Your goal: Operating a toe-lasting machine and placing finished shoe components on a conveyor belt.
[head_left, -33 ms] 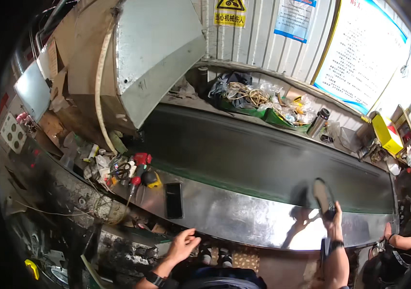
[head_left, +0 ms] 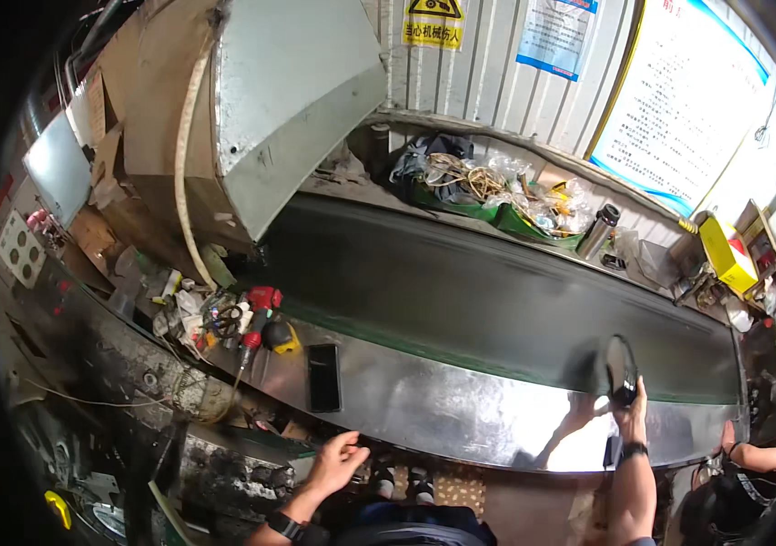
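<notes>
In my right hand point(head_left: 631, 419) is a dark shoe point(head_left: 622, 369), gripped at its near end and held up over the front edge of the green-edged conveyor belt point(head_left: 461, 282). The shoe stands tilted with its far end pointing away from me. My left hand point(head_left: 337, 464) hangs empty by the near rim of the metal ledge point(head_left: 424, 391), its fingers loosely bent and apart. A black phone point(head_left: 324, 379) lies on the ledge just beyond that hand.
Left of the phone lie a yellow-black tape measure point(head_left: 280, 337), a red power tool point(head_left: 261, 309) and clutter. A grey machine hood point(head_left: 302, 118) overhangs the belt. Bagged scraps point(head_left: 543, 205) and a thermos point(head_left: 599, 231) stand behind. Another person's arm point(head_left: 761, 455) shows at right.
The shoe has turned in my right hand, from showing its pale sole to a darker, edge-on side, and shifted slightly right. My left hand has barely moved.
</notes>
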Action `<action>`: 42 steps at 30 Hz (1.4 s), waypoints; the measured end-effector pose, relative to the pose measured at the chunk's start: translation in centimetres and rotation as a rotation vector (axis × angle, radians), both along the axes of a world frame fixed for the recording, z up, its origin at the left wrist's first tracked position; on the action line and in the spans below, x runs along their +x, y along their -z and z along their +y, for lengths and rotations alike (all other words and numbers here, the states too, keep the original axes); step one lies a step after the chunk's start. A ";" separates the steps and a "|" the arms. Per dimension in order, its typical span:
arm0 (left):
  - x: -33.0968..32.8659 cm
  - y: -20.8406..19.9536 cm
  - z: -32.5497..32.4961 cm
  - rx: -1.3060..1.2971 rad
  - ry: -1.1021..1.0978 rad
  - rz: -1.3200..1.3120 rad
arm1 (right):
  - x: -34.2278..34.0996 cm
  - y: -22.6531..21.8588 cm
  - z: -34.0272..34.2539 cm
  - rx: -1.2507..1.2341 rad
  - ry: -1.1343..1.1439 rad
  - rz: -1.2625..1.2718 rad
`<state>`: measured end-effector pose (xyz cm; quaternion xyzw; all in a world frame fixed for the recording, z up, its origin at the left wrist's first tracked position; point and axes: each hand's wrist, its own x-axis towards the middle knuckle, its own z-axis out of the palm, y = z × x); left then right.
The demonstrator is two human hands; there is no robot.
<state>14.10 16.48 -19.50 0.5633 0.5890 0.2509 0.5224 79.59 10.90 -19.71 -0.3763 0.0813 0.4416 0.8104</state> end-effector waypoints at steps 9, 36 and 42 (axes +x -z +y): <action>-1.9 2.5 7.9 0.074 0.111 0.083 | -31.3 7.0 8.5 -0.293 -0.857 -1.597; -4.5 0.1 58.2 -0.250 0.427 -0.033 | -36.6 -0.5 28.3 -0.304 -0.843 -0.238; -15.2 13.0 67.9 0.623 -0.262 0.615 | -39.1 8.5 32.6 -0.430 -0.664 0.004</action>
